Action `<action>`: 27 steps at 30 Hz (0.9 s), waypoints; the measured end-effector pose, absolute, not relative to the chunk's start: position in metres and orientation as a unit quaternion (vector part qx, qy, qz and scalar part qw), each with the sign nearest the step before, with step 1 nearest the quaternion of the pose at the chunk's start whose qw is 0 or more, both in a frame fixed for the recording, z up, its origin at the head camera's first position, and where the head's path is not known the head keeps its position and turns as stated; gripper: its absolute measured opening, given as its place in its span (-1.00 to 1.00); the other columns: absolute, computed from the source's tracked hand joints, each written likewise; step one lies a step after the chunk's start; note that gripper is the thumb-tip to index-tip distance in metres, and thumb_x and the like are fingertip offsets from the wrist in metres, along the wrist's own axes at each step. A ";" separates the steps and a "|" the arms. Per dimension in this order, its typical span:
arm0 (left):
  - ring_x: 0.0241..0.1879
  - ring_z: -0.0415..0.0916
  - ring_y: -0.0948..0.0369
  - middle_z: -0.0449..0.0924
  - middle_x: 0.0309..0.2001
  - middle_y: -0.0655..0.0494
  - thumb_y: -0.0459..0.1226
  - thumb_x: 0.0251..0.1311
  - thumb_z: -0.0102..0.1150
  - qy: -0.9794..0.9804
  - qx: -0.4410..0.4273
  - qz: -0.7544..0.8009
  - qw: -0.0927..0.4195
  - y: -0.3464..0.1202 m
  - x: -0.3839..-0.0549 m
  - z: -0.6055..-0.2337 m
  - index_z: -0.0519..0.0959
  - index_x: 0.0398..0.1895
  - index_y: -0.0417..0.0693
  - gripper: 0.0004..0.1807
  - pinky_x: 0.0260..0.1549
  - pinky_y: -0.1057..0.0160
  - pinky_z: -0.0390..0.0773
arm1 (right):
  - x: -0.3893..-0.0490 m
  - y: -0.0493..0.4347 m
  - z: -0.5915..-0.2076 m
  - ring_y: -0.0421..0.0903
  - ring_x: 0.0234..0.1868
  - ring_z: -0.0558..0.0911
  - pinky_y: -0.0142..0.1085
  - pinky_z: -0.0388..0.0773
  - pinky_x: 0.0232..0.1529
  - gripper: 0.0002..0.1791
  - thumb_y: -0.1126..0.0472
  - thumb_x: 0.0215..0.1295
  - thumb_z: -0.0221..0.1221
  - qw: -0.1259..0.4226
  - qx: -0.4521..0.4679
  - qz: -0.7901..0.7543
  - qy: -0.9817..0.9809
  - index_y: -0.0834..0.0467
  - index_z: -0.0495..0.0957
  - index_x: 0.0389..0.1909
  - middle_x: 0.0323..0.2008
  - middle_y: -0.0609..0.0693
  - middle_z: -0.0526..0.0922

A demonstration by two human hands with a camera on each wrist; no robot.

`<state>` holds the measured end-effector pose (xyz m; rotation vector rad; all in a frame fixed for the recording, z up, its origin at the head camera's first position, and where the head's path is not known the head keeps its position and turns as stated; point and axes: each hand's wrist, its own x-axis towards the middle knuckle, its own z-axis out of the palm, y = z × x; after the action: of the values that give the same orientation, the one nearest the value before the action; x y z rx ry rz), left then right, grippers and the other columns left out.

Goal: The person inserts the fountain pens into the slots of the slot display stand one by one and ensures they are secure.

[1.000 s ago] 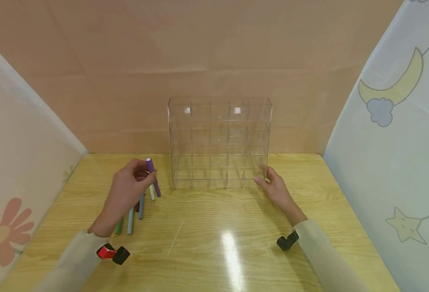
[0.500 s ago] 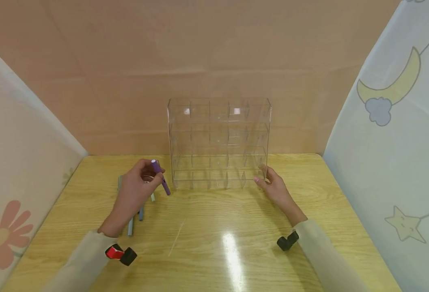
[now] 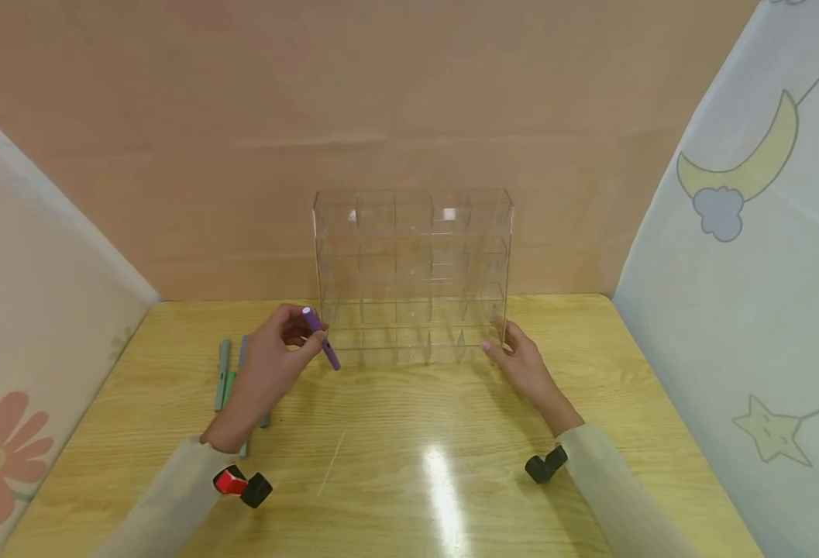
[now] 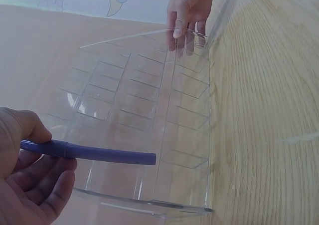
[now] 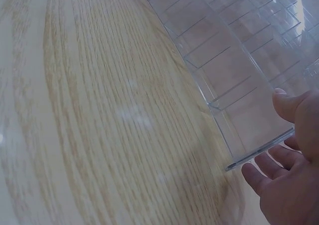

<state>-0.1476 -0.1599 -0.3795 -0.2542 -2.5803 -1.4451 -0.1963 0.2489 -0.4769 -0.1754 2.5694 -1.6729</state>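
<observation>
Between thumb and fingers my left hand (image 3: 266, 364) pinches a purple pen (image 3: 328, 350). The pen tilts, its white end up, just in front of the left side of a clear plastic rack (image 3: 412, 333). In the left wrist view the purple pen (image 4: 109, 154) points across the rack's compartments (image 4: 144, 85). The rack stands upright on the table, divided into rows of small cells. At its lower right corner my right hand (image 3: 528, 372) holds the side wall, thumb in front and the other fingers at the outer edge. The right wrist view shows this hand (image 5: 294, 170) there.
Left of and partly behind my left forearm lie several pens, among them a grey-green pen (image 3: 222, 372), a green pen (image 3: 229, 387) and a blue pen (image 3: 243, 349). A brown backdrop (image 3: 242, 194) rises behind the wooden table (image 3: 381, 465); patterned sheets flank both sides.
My left hand has moved right with the purple pen, closer to the rack's left side. More of the pens at the left show now. My right hand stays at the rack's corner.
</observation>
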 end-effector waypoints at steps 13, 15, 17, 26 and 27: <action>-0.02 0.72 0.12 0.80 0.03 0.01 -0.29 0.47 0.27 -0.859 -0.085 -0.500 0.074 -0.147 -0.155 -0.384 0.59 0.06 -0.09 -0.81 -0.04 0.38 0.66 | -0.201 0.246 -0.477 0.37 0.70 0.09 0.27 0.24 0.59 -0.24 0.08 0.64 0.16 0.038 -0.063 -0.534 0.842 0.24 0.09 0.67 0.68 0.30 0.11; -0.03 0.72 0.13 0.80 0.03 0.02 -0.29 0.46 0.28 -0.857 -0.086 -0.503 0.072 -0.146 -0.154 -0.385 0.59 0.06 -0.08 -0.81 -0.03 0.35 0.67 | -0.202 0.246 -0.479 0.36 0.70 0.09 0.27 0.24 0.59 -0.23 0.06 0.64 0.16 0.041 -0.062 -0.536 0.841 0.23 0.08 0.67 0.69 0.29 0.12; -0.03 0.72 0.14 0.79 0.04 0.02 -0.28 0.47 0.28 -0.856 -0.089 -0.505 0.071 -0.144 -0.153 -0.386 0.59 0.06 -0.07 -0.81 -0.03 0.35 0.67 | -0.202 0.246 -0.481 0.35 0.70 0.09 0.26 0.24 0.59 -0.21 0.04 0.63 0.17 0.045 -0.061 -0.539 0.839 0.22 0.08 0.68 0.68 0.28 0.12; 0.02 0.74 0.09 0.79 0.07 0.01 -0.33 0.47 0.28 -0.838 -0.114 -0.528 0.074 -0.130 -0.160 -0.388 0.56 0.11 -0.11 -0.77 -0.03 0.38 0.67 | -0.201 0.252 -0.480 0.36 0.71 0.07 0.27 0.22 0.59 -0.21 0.02 0.62 0.18 0.045 -0.066 -0.535 0.841 0.16 0.09 0.68 0.69 0.28 0.11; 0.02 0.74 0.08 0.79 0.07 0.01 -0.33 0.47 0.28 -0.836 -0.116 -0.531 0.073 -0.128 -0.161 -0.389 0.56 0.11 -0.11 -0.77 -0.04 0.39 0.67 | -0.201 0.253 -0.480 0.36 0.71 0.07 0.28 0.22 0.59 -0.21 0.03 0.63 0.18 0.044 -0.067 -0.536 0.840 0.17 0.09 0.68 0.69 0.28 0.11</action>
<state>-0.1608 -0.1282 -0.3886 -0.3492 -2.5109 -1.5943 -0.2009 0.2526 -0.4797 -0.2061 2.5677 -1.6388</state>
